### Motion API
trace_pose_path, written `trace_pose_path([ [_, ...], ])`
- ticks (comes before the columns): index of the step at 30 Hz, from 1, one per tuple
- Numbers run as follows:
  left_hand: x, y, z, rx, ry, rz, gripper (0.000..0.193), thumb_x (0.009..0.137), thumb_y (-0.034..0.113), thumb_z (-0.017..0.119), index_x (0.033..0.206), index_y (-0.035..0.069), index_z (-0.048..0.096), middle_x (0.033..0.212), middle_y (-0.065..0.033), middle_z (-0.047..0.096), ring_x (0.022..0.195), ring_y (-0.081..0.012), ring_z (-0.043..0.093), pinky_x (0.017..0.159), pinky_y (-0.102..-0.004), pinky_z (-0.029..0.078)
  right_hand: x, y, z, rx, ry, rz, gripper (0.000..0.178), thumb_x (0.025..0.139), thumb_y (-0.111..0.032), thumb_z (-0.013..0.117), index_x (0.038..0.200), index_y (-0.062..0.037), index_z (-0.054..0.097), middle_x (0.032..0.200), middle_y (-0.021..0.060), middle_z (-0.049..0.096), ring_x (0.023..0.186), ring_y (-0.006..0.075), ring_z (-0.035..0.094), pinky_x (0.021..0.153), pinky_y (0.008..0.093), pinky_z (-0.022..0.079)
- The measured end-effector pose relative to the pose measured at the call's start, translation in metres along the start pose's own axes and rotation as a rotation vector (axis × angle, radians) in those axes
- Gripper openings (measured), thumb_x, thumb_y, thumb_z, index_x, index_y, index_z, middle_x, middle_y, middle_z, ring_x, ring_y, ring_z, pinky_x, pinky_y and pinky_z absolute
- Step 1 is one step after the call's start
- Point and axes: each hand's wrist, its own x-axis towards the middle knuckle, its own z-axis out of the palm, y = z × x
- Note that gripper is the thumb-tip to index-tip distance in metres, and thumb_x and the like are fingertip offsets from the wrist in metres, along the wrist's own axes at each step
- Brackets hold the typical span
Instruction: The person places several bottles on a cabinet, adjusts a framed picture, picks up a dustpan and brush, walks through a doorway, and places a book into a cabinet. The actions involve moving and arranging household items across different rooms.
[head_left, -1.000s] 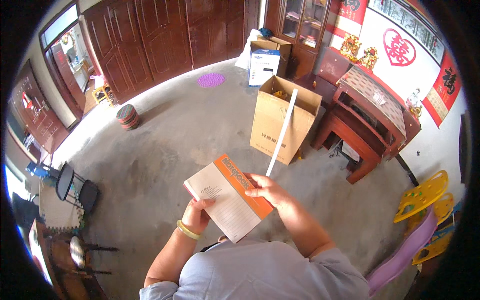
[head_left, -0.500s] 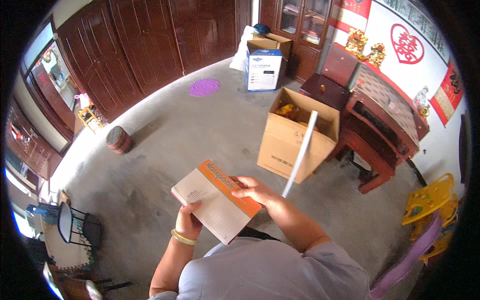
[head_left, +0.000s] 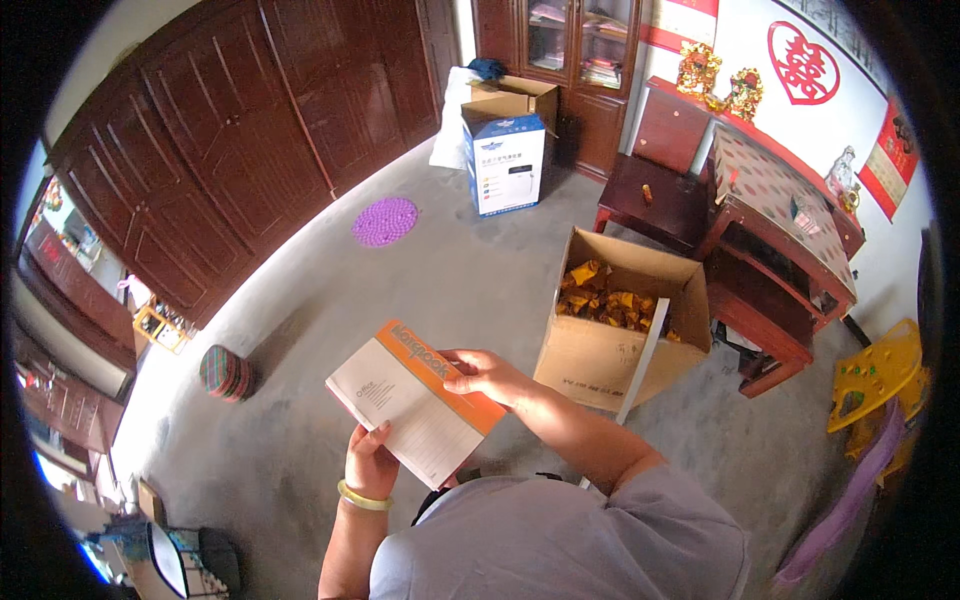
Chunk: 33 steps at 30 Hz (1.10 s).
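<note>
A notebook [head_left: 405, 412] with a white and orange cover lies tilted in front of my body, its cover facing up. My left hand [head_left: 370, 462], with a pale bangle on the wrist, grips its near-left edge, the thumb on the cover. At its upper right edge my right hand [head_left: 487, 378] holds the orange band, thumb on top and the other fingers partly hidden beneath. Beyond my right forearm stands an open cardboard box [head_left: 590, 355] with crumpled yellow-brown packets [head_left: 610, 300] inside. A long white strip [head_left: 645, 360] slants across the box's front.
A blue and white carton [head_left: 505, 170] stands near the dark wooden cabinets [head_left: 300, 90]. On the grey floor are a round purple mat [head_left: 385, 221] and a plaid stool [head_left: 227, 373]. Wooden furniture [head_left: 780, 330] and a yellow plastic piece [head_left: 875, 375] with a purple slide are at right.
The view has shifted, so the cardboard box sits farther right and more of the packets inside shows. Both hands still hold the notebook in nearly the same place.
</note>
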Motion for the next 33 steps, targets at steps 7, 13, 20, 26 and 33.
trace_pose_path([
  [7, 0.175, 0.041, -0.006, 0.015, -0.211, -0.12, 0.049, 0.074, 0.004, 0.057, 0.121, -0.003, 0.047, 0.116, -0.0124, 0.057, 0.107, -0.0254, 0.055, 0.095, -0.0381, 0.042, 0.096, -0.035, -0.066, 0.036, 0.184, -0.048, 0.057, 0.082, -0.009, 0.063, 0.133, 0.0047, 0.039, 0.123, 0.0155, 0.053, 0.114, 0.022, 0.051, 0.097, 0.0343, 0.039],
  [13, 0.316, 0.082, 0.024, 0.045, -0.357, -0.237, 0.054, 0.07, 0.003, 0.061, 0.121, -0.004, 0.047, 0.114, -0.0121, 0.057, 0.106, -0.0259, 0.054, 0.094, -0.0388, 0.041, 0.169, -0.077, -0.109, -0.023, 0.431, -0.137, 0.06, 0.081, -0.01, 0.063, 0.133, 0.0045, 0.038, 0.123, 0.0159, 0.053, 0.111, 0.023, 0.052, 0.097, 0.0362, 0.039],
  [20, 0.436, 0.075, 0.059, 0.028, -0.455, -0.314, 0.054, 0.069, 0.005, 0.063, 0.12, -0.004, 0.048, 0.113, -0.012, 0.058, 0.105, -0.0252, 0.054, 0.094, -0.0375, 0.041, 0.228, -0.097, -0.209, 0.034, 0.494, -0.087, 0.065, 0.08, -0.013, 0.065, 0.135, 0.0046, 0.035, 0.123, 0.0175, 0.053, 0.11, 0.0229, 0.054, 0.094, 0.0354, 0.042],
  [26, 0.558, 0.066, 0.103, 0.052, -0.371, -0.262, 0.055, 0.069, 0.004, 0.062, 0.121, -0.004, 0.047, 0.114, -0.0122, 0.057, 0.105, -0.0258, 0.054, 0.094, -0.0378, 0.042, 0.308, -0.14, -0.318, 0.061, 0.425, -0.089, 0.068, 0.08, -0.015, 0.067, 0.136, 0.005, 0.033, 0.124, 0.0174, 0.052, 0.111, 0.0234, 0.053, 0.095, 0.0362, 0.042],
  [33, 0.693, 0.061, 0.18, -0.001, -0.312, -0.166, 0.055, 0.068, 0.002, 0.061, 0.121, -0.003, 0.048, 0.114, -0.0116, 0.057, 0.107, -0.0265, 0.053, 0.095, -0.038, 0.041, 0.382, -0.226, -0.44, -0.057, 0.371, -0.071, 0.065, 0.083, -0.02, 0.064, 0.135, 0.0053, 0.035, 0.126, 0.0176, 0.05, 0.114, 0.0235, 0.05, 0.098, 0.036, 0.039],
])
